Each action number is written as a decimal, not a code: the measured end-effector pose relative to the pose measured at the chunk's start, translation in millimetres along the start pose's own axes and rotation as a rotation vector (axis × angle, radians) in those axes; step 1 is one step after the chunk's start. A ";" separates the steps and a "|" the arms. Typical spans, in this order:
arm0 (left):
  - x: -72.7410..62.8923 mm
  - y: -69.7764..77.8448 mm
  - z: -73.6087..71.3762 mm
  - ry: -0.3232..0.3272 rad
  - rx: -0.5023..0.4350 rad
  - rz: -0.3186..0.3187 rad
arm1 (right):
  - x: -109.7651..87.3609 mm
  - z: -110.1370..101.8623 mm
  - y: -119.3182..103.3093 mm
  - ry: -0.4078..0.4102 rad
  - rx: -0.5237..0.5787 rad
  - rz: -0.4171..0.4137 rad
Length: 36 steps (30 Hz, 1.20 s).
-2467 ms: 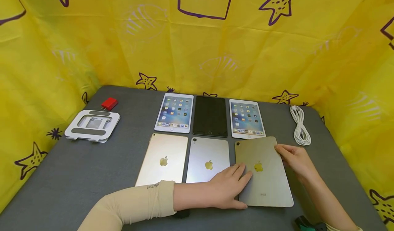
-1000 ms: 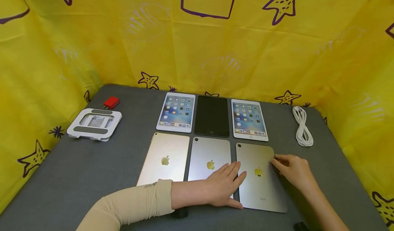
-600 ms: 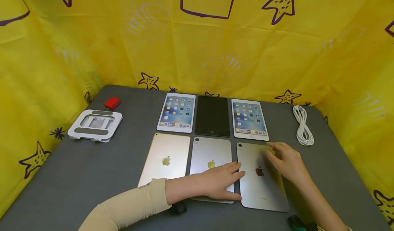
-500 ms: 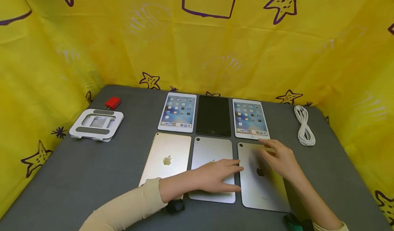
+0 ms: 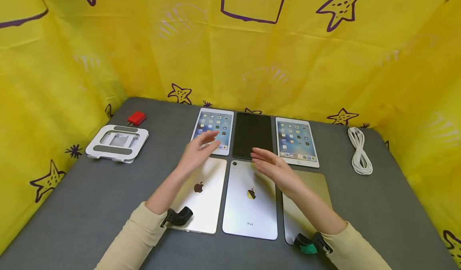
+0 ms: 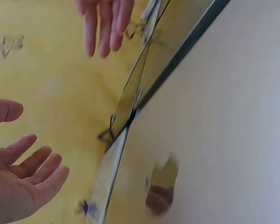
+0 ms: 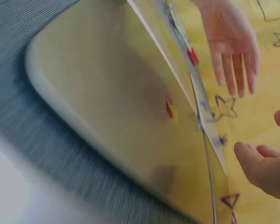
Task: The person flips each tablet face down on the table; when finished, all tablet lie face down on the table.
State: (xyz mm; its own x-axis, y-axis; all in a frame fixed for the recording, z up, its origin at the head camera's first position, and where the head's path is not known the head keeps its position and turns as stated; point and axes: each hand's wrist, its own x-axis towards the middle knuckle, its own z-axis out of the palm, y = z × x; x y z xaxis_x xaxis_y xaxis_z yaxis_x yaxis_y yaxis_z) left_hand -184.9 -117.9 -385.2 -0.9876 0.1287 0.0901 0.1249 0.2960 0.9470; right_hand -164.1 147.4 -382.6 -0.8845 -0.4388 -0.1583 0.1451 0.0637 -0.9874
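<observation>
My left hand (image 5: 196, 154) is raised over the left tablets, holding nothing, its fingers loosely extended. My right hand (image 5: 275, 170) hovers above the middle and right tablets, also holding nothing. In the front row, three tablets lie backs up: a pale gold one (image 5: 199, 210), a silver one (image 5: 248, 212) and a darker one (image 5: 297, 218) partly behind the right forearm. Behind them lie a white-framed tablet (image 5: 217, 120) showing a home screen, a black-screened tablet (image 5: 253, 134) and another white-framed tablet (image 5: 297, 142). Both wrist views show the hands apart from the tablets.
A folded white stand (image 5: 119, 142) lies on the left with a red plug adapter (image 5: 137, 118) behind it. Toward the right edge is a coiled white cable (image 5: 360, 154). A yellow patterned cloth (image 5: 237, 62) borders the grey table (image 5: 162, 134).
The right hand has let go of the right front tablet, which was lowered flat, and moved left. My left hand has lifted off the tablets and moved left and away from me.
</observation>
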 end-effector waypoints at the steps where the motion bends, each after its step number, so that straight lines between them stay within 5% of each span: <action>1: 1.9 -3.6 -6.9 0.022 -0.002 -0.045 | 5.0 4.6 -0.6 -0.011 0.041 0.015; 7: 9.9 -25.6 -39.7 0.022 0.015 -0.244 | 31.6 26.2 0.0 0.009 0.231 0.104; 16: 10.7 -38.7 -64.4 -0.035 -0.003 -0.352 | 62.3 48.4 1.0 -0.015 0.309 0.147; 22: 13.0 -38.5 -68.0 -0.081 -0.136 -0.361 | 68.7 52.4 -0.2 0.019 0.339 0.190; 29: 14.1 -40.5 -77.6 -0.116 -0.420 -0.447 | 71.5 54.9 -0.8 0.033 0.365 0.208; 36: 14.3 -45.0 -84.7 -0.117 -0.540 -0.457 | 74.4 53.4 1.7 0.028 0.330 0.200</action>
State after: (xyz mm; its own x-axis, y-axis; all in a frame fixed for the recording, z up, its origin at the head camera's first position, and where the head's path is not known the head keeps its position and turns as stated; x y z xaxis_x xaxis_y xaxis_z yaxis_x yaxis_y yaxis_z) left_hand -212.7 -209.5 -400.4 -0.9094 0.2135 -0.3569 -0.3931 -0.1613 0.9052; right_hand -206.0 67.1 -395.7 -0.8354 -0.4223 -0.3519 0.4466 -0.1481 -0.8824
